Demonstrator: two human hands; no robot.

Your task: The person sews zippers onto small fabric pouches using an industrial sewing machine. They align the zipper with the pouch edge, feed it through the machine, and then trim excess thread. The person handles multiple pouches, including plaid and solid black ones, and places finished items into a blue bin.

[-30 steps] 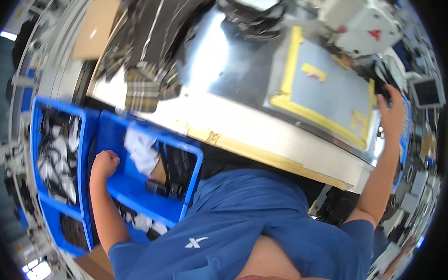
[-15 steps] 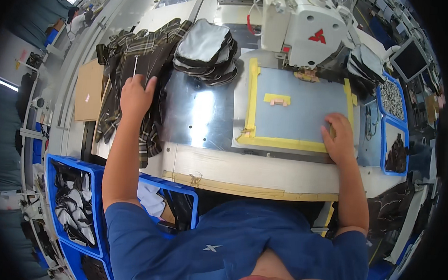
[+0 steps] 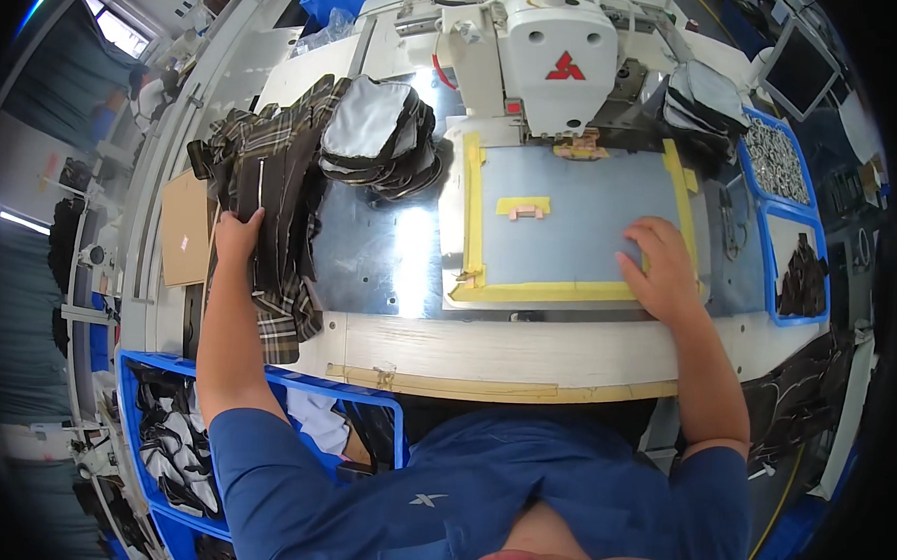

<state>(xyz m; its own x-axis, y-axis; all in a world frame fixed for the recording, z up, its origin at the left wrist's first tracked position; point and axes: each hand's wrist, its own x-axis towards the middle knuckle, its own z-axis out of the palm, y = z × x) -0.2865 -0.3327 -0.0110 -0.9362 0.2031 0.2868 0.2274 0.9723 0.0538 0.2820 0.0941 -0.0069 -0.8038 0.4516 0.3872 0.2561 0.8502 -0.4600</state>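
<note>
My left hand (image 3: 237, 239) rests on the left edge of a stack of dark and plaid fabric pieces (image 3: 292, 158). Its thumb is spread from the fingers, whose tips are partly hidden. A thin white slit or strip shows on the top dark piece just beyond that hand. On the right, my right hand (image 3: 661, 269) lies loosely curved over the right part of a grey-blue sheet (image 3: 570, 245), thumb apart and nothing held. Yellow tape frames the sheet, and a small pinkish block (image 3: 525, 212) sits on it.
Beyond the sheet stands a white sewing machine head (image 3: 558, 65). Stacked white-and-dark pieces (image 3: 365, 121) lie beside the plaid stack; another pile (image 3: 704, 103) is right of the machine. Scissors (image 3: 731, 224) lie near blue trays (image 3: 762, 206). A blue bin (image 3: 128, 396) stands below the table edge.
My left hand has drawn back toward me and toward the left edge of the fabric stack. My right hand stays over the sheet. The whole view has shifted slightly.
</note>
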